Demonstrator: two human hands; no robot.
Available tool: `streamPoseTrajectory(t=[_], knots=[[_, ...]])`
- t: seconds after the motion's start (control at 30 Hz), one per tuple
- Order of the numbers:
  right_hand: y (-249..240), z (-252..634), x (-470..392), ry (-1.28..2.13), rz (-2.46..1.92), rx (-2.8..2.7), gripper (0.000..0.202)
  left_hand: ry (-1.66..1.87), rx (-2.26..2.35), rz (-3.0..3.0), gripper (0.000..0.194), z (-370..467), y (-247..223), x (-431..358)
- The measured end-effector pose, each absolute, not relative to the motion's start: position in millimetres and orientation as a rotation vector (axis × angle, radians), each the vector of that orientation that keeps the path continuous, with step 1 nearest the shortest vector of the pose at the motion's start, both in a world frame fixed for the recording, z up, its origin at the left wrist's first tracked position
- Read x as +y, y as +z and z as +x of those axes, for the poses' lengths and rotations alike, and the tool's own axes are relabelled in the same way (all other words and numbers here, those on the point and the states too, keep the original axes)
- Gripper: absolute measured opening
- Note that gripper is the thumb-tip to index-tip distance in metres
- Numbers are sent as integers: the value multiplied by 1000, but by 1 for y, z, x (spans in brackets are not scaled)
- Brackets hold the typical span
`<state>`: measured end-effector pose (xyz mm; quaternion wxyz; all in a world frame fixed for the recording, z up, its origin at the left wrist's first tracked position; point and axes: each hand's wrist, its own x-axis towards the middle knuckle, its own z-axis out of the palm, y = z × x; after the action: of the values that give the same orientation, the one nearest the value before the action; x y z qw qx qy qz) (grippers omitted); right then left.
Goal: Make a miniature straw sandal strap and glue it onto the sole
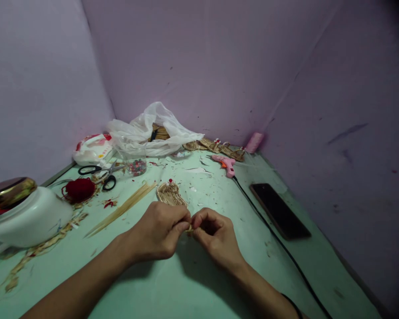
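My left hand (pixel 164 230) and my right hand (pixel 216 235) meet low over the table, thumbs and fingertips pinched. Between them shows a small bit of pale straw (pixel 189 228), mostly hidden by the fingers. Just beyond my left hand lies a woven straw piece shaped like a small sole (pixel 170 193), with a red bead at its far end. To the left, a bundle of flat straw strips (pixel 128 207) rests on the table.
A pink glue gun (pixel 226 165) with a black cord and a dark phone (pixel 279 210) lie right. Scissors (pixel 109 182), red yarn (pixel 80 190), a clear cup of beads (pixel 137 166) and a white container (pixel 36 219) stand left. A plastic bag (pixel 159 119) sits against the back wall.
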<state>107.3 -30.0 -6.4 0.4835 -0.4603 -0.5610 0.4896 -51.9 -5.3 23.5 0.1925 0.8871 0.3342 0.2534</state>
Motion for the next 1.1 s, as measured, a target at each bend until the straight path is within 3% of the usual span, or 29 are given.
streamPoseTrajectory(t=[0.37, 0.8, 1.1], knots=[[-1, 107, -29, 1093, -1189, -1369, 11, 780, 1122, 2379, 13, -52, 24, -2], [1, 105, -28, 1288, -1189, -1189, 19, 889, 977, 2330, 16, -50, 26, -4], [1, 106, -26, 1336, -1158, -1081, 19, 1045, 1171, 2362, 16, -51, 24, 1]])
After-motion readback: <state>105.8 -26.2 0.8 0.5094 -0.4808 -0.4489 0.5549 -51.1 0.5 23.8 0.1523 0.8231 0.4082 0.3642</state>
